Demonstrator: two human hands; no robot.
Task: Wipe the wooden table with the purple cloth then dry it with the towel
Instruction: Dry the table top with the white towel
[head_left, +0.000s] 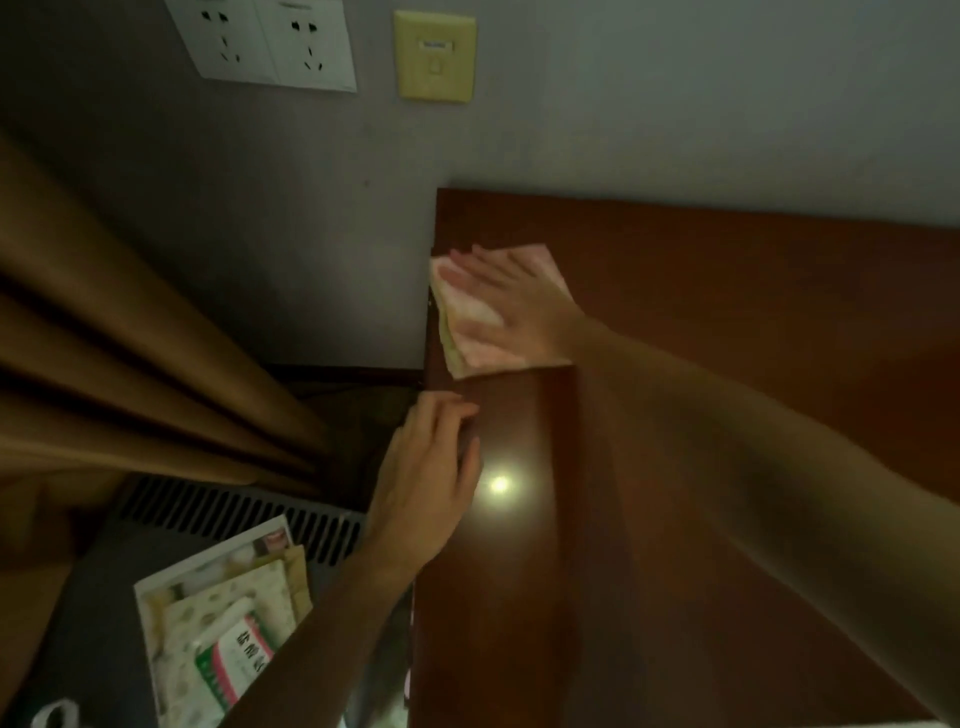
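A folded pink cloth with a pale yellow edge (470, 340) lies at the far left edge of the dark reddish wooden table (727, 291). My right hand (511, 299) lies flat on top of it with straight, spread fingers pressing it down. My left hand (434, 467) rests on the table's left edge nearer to me, fingers loosely bent over the rim and holding nothing. No purple cloth is in view. A bright light spot reflects off the tabletop beside my left hand.
A grey wall stands behind the table with white power sockets (265, 41) and a yellowish wall plate (435, 56). Brown curtains (119, 353) hang at the left. Below them is a slotted grey unit (234, 514) with a white tray of packets (218, 623).
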